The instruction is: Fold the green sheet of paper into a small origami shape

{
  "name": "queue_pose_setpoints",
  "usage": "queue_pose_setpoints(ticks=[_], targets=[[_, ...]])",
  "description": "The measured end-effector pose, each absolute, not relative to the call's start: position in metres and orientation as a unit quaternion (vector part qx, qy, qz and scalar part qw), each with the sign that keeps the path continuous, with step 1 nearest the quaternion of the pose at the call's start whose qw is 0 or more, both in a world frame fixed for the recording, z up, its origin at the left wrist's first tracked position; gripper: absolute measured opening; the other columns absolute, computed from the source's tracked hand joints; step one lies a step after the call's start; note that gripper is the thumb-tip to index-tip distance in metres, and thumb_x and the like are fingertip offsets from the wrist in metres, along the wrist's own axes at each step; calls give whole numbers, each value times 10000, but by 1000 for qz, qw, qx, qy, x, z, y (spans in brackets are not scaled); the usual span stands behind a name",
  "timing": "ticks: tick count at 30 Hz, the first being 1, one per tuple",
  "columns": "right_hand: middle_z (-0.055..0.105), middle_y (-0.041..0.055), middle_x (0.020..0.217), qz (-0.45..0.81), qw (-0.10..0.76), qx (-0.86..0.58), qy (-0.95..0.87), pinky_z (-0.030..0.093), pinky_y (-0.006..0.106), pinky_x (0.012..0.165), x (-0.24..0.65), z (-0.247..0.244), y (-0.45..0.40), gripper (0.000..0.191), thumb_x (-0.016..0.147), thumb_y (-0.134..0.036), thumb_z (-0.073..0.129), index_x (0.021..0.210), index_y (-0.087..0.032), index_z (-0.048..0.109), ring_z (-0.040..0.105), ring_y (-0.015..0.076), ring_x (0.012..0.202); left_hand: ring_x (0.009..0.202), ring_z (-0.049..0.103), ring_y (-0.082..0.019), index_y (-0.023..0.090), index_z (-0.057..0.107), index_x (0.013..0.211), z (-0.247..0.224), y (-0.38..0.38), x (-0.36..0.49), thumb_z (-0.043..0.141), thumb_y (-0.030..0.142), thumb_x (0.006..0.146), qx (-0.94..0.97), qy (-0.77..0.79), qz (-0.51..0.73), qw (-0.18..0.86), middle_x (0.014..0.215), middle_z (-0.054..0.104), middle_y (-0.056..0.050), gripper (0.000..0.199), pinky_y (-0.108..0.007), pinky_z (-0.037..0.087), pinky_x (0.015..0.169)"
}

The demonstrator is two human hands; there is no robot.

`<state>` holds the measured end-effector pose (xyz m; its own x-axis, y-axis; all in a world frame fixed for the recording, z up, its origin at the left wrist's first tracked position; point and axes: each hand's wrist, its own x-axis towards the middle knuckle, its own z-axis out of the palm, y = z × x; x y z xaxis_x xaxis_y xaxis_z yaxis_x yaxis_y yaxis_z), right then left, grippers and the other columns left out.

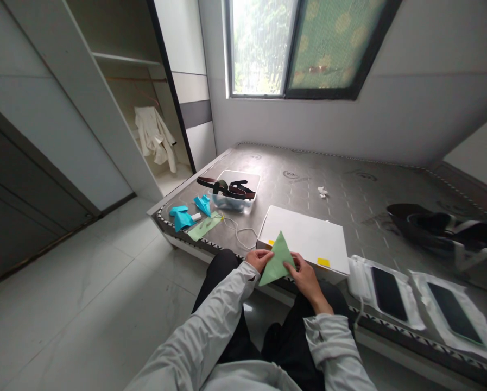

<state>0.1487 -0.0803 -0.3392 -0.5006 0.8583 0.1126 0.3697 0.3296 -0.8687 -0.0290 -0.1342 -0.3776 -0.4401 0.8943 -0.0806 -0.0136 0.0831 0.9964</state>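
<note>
Held in front of me: one green paper triangle (278,263), tip up, its lower edge overlapping the near edge of a white flat box (304,236). Whether it is a single layer or folded, I cannot make out.

My left hand (258,259): fingers on the triangle's left edge. My right hand (306,278): fingers on its right side. The hands stand apart, with the paper between them. My thumbs are hidden, so I cannot tell whether either hand pinches the sheet or only touches it.

On the mattress (308,184), beyond my hands:
- Clear plastic tub (235,202) with dark belts (227,188) draped over its rim; anything lower inside is hard to make out.
- Blue folded paper pieces (181,219), left of the tub.
- Pale green paper strip (204,226), beside them.
- White cable (239,231), its far end running out of sight behind the box.
- Two phones in plastic sleeves (390,293), to my right, the farther right one cut off by the frame's edge.
- Dark bundle (430,228), its shape unclear.
</note>
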Motion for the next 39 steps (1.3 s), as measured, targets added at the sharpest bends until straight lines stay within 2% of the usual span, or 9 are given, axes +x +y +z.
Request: queue_pose_setpoints(ticks=[3, 5, 7, 12, 16, 19, 25, 33, 39], targets=[[680, 108, 1057, 291, 364, -420, -778, 525, 407, 797, 146, -340, -85, 436, 813, -497, 606, 1131, -200, 620, 650, 252, 851, 738, 698, -212, 173, 775, 835, -376, -138, -29, 697, 456, 717, 333, 647, 593, 344, 799, 760, -79, 316, -293, 537, 671], [689, 109, 1037, 263, 356, -416, -794, 516, 419, 831, 143, -341, -89, 358, 849, -481, 571, 1067, -209, 652, 658, 252, 850, 742, 700, -219, 182, 778, 830, -373, -140, -27, 708, 458, 710, 328, 656, 598, 324, 794, 761, -77, 309, -299, 539, 674], [713, 99, 1029, 295, 323, -405, -803, 519, 416, 853, 141, -341, -95, 340, 868, -468, 555, 1065, -217, 673, 678, 261, 884, 723, 696, -217, 181, 781, 808, -372, -142, -23, 729, 457, 689, 333, 651, 601, 322, 775, 759, -76, 306, -297, 537, 659], [691, 55, 1183, 419, 277, -383, -775, 502, 400, 943, 135, -341, -106, 472, 848, -456, 595, 1279, -262, 592, 649, 278, 1082, 617, 661, -175, 142, 771, 771, -370, -141, -9, 795, 465, 609, 298, 594, 626, 407, 691, 736, -73, 363, -275, 527, 593], [682, 38, 1201, 437, 267, -379, -771, 494, 405, 951, 134, -338, -106, 485, 860, -424, 582, 1316, -261, 565, 635, 291, 1110, 580, 653, -166, 106, 736, 748, -369, -137, -3, 857, 511, 473, 234, 559, 631, 484, 663, 714, -71, 504, -285, 548, 570], [653, 11, 1245, 436, 265, -365, -779, 444, 419, 1012, 134, -336, -105, 445, 875, -397, 555, 1304, -281, 575, 574, 294, 1198, 619, 678, -181, 109, 710, 854, -369, -136, -2, 881, 502, 430, 205, 545, 643, 497, 705, 721, -69, 603, -296, 566, 583], [635, 16, 1266, 429, 257, -354, -790, 447, 434, 1007, 133, -341, -103, 405, 922, -356, 469, 1308, -292, 571, 576, 292, 1196, 679, 699, -203, 105, 681, 915, -368, -134, -5, 886, 473, 470, 163, 531, 643, 527, 706, 719, -72, 613, -321, 584, 642], [589, 51, 1324, 394, 238, -359, -812, 432, 415, 1032, 134, -347, -103, 443, 948, -360, 415, 1364, -246, 512, 562, 266, 1215, 670, 691, -190, 123, 684, 855, -364, -136, -4, 888, 495, 419, 161, 526, 639, 538, 717, 715, -56, 608, -260, 560, 558], [580, 49, 1334, 382, 231, -362, -819, 425, 414, 1038, 134, -345, -103, 448, 961, -370, 381, 1378, -250, 494, 559, 265, 1218, 757, 711, -229, 139, 696, 895, -368, -136, -6, 884, 452, 485, 171, 531, 627, 544, 767, 733, -76, 549, -260, 562, 560]])
